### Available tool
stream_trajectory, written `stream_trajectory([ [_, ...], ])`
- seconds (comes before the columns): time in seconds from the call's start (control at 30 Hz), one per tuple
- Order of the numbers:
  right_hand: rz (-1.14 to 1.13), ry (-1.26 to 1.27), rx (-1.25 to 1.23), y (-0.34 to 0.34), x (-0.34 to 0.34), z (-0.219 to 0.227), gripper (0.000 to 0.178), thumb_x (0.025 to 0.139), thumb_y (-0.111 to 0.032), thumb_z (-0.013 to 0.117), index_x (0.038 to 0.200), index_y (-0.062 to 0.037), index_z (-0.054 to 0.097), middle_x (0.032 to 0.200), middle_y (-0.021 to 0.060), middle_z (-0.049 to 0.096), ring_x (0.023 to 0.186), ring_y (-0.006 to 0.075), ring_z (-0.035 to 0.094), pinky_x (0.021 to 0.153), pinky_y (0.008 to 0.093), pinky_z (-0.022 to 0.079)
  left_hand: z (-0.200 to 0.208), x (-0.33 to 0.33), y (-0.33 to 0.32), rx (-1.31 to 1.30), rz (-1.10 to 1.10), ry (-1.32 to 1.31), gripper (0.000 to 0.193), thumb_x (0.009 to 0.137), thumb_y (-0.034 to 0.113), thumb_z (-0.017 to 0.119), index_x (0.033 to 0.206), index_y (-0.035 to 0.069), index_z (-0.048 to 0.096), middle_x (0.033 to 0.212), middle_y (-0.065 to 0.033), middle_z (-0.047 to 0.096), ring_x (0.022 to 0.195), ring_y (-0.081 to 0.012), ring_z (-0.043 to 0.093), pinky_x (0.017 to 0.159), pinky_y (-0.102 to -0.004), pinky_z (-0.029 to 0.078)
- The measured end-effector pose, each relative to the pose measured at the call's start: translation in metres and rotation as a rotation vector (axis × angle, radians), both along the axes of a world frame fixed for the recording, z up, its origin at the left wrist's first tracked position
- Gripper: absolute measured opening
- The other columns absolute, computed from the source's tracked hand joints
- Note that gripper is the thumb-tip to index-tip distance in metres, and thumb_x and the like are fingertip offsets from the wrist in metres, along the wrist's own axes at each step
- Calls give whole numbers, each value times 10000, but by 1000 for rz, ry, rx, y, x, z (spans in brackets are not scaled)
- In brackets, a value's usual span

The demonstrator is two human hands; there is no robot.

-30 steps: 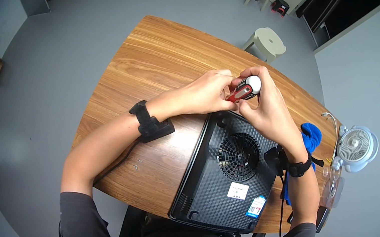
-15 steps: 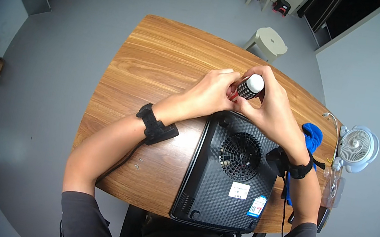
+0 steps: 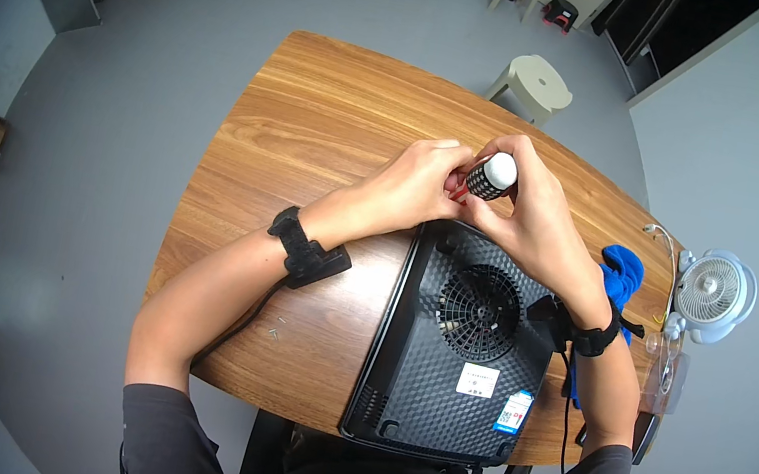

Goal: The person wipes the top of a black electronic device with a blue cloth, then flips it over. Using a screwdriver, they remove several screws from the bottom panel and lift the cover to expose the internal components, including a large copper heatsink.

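Note:
A screwdriver (image 3: 488,177) with a white cap, black-and-white patterned grip and red lower part stands tilted at the far edge of a black induction cooker (image 3: 423,336). The cooker lies upside down on the table, its round fan grille showing. My right hand (image 3: 535,209) is closed round the grip. Beside it, my left hand (image 3: 422,181) has its fingers pinched at the red lower part. The screwdriver's tip is hidden behind my hands and the cooker's edge. Several small screws (image 3: 276,329) lie on the wood to the left of the cooker.
The wooden table (image 3: 321,105) has a blue cloth (image 3: 622,272) right of the cooker, partly behind my right forearm. A small light-blue fan (image 3: 712,296) and its cable sit at the right edge. A pale stool (image 3: 536,84) stands beyond the table. Black cables trail from both wrist straps.
The screwdriver's cap has shifted slightly left and toward me, and both hands have moved a little with it. The cooker stays in place.

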State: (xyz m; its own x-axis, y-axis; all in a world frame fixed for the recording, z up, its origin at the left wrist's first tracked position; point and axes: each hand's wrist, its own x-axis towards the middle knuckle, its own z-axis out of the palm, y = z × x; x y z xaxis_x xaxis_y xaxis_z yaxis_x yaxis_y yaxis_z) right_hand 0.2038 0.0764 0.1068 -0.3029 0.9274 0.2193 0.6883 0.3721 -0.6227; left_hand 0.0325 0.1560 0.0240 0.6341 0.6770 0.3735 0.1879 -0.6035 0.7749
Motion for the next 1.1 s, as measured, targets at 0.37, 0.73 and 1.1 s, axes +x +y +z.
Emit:
stream_trajectory([
  [0.37,-20,-13,-32,-3,0,4,395,871,-56,710,1185,-5,476,1057,199,640,1006,328,693,855,410,583,3,1,-2,-1,-12,21,390,723,175,879,898,-39,605,828,-176,627,766,-352,653,698,-433,525],
  [0.73,-23,21,-16,-3,0,0,384,885,-83,725,1170,-1,482,1038,204,633,993,330,686,849,409,567,-3,2,-2,39,-1,-52,361,721,151,879,893,-27,616,823,-162,632,762,-333,651,692,-419,525],
  [1.1,-106,-282,64,-7,-7,15,337,869,-199,773,1028,5,557,966,180,607,897,355,649,776,427,528,-7,5,-4,5,19,-5,413,705,199,901,842,-22,580,815,-190,637,769,-345,653,697,-428,525],
])
